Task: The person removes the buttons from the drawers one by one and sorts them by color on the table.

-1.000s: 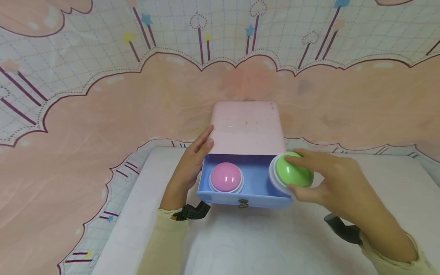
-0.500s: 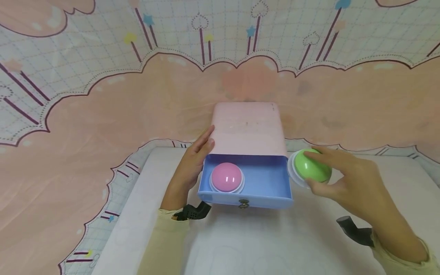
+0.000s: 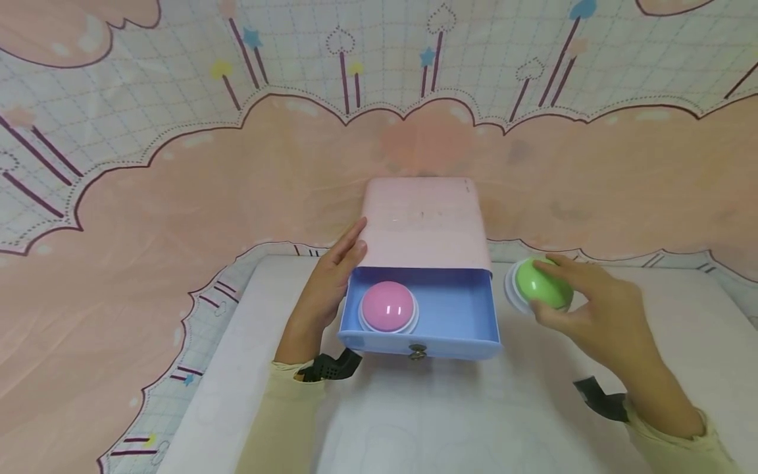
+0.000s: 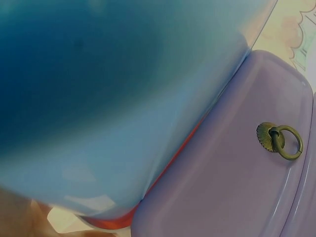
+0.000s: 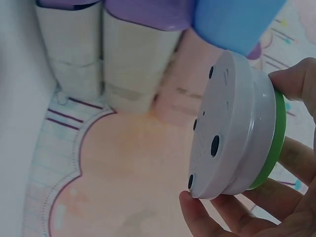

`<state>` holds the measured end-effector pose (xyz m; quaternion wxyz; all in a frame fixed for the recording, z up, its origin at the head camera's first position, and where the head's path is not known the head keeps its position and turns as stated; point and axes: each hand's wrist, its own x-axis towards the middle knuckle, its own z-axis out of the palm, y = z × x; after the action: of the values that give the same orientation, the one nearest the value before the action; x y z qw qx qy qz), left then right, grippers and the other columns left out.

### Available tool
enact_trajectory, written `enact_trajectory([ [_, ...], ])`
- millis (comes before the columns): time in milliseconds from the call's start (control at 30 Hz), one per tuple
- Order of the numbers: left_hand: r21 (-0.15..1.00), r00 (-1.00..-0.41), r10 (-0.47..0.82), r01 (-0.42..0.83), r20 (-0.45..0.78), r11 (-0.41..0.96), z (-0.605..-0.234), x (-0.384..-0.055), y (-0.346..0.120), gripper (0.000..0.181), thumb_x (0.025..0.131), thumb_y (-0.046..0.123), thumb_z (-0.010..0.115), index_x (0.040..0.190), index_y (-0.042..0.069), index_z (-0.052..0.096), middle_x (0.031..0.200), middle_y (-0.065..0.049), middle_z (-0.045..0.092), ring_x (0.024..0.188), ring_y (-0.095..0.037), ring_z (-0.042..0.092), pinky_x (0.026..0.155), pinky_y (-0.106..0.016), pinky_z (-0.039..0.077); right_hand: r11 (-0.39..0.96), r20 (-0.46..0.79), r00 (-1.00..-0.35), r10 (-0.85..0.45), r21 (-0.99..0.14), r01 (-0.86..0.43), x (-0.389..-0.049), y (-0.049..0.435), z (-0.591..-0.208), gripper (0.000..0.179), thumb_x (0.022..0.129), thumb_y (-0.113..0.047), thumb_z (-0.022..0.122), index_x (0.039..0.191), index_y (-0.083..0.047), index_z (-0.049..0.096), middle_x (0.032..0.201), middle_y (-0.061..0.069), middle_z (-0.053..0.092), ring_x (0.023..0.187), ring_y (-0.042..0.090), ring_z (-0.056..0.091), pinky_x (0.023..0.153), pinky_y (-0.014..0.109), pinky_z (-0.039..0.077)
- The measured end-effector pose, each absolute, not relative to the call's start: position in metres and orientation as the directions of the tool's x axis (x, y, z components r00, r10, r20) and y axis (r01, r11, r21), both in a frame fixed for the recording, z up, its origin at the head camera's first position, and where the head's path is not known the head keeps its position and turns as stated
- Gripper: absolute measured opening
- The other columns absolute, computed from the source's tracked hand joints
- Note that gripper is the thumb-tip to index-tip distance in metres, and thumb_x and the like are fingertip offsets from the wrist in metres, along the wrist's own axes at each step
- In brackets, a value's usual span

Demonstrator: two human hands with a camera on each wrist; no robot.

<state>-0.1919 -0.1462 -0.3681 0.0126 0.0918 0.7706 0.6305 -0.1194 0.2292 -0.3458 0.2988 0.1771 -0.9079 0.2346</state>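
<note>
In the head view my right hand [image 3: 606, 309] holds a green-domed push button [image 3: 543, 284] with a white base, tilted on its side, just right of the drawer. The right wrist view shows the base of this button [image 5: 222, 128] with small black feet, fingers and thumb around its rim. A pink-topped chest [image 3: 426, 220] has a blue drawer [image 3: 456, 306] pulled out. Inside it, at the left, sits a pink-domed push button [image 3: 388, 307]. My left hand [image 3: 326, 283] rests against the chest's left side, fingers fairly straight.
Below the blue drawer the left wrist view shows a purple drawer front [image 4: 227, 148] with a brass ring pull [image 4: 286, 142]. The chest stands on a white table [image 3: 414, 421]. A patterned pink cloth [image 3: 266, 171] hangs behind it.
My right hand has moved the green push button from above the drawer's right end out to the right, clear of the drawer. The left hand has stayed on the chest.
</note>
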Motion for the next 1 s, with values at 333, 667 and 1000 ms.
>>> enact_trajectory([
  [333,0.977,-0.983,0.161,0.12,0.092,0.175,-0.37,-0.193,-0.148,0.054,0.104,0.049,0.052,0.155,0.045,0.037,0.169,0.015,0.022,0.156,-0.022,0.026,0.123,-0.059,0.024,0.838,0.527,-0.832,-0.172,-0.366,-0.405,-0.123,0.234,-0.37,0.054,0.068,-0.022,0.088,0.12,-0.012,0.077,0.12,0.018,0.074,0.094,0.039,0.071,0.064,0.026,0.05],
  [667,0.974,-0.983,0.157,0.127,0.099,0.185,-0.369,-0.193,-0.147,0.055,0.103,0.051,0.052,0.155,0.046,0.037,0.167,0.019,0.023,0.157,-0.02,0.025,0.123,-0.057,0.025,0.844,0.408,-0.892,-0.196,-0.393,-0.365,-0.124,0.236,-0.394,0.052,0.073,-0.02,0.088,0.123,-0.01,0.074,0.12,0.024,0.072,0.09,0.042,0.073,0.068,0.05,0.061],
  [1000,0.974,-0.982,0.159,0.131,0.102,0.185,-0.368,-0.192,-0.147,0.055,0.103,0.05,0.052,0.155,0.045,0.037,0.168,0.019,0.023,0.157,-0.019,0.024,0.122,-0.056,0.027,0.851,0.236,-0.956,-0.175,-0.451,-0.267,-0.126,0.237,-0.411,0.056,0.079,-0.026,0.088,0.13,-0.011,0.07,0.127,0.023,0.07,0.096,0.036,0.069,0.072,0.045,0.057],
])
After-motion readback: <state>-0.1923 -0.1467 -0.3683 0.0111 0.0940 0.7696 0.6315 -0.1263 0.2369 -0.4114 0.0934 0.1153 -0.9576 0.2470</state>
